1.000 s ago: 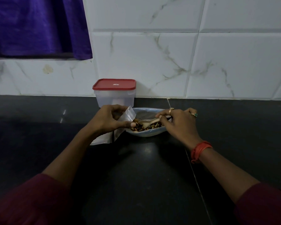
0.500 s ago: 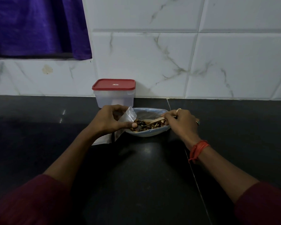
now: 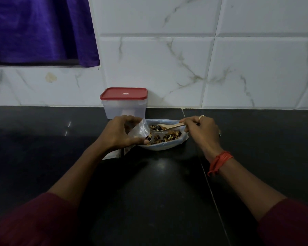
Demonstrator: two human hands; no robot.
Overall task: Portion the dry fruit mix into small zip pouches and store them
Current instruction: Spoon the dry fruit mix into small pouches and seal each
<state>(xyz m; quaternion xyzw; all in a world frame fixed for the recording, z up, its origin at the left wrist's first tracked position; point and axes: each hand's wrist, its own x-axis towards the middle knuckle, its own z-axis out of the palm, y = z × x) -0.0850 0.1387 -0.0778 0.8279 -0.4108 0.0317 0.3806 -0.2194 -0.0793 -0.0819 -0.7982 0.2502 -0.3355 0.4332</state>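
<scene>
Black counter, red-lidded box behind bowl — pouch at rim

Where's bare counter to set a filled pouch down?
Bare black counter lies left of the left hand and red-lidded container, right of the right hand, and in front of the bowl. Crowded: back centre, where container, bowl, zip pouch and wooden spoon cluster.
</scene>
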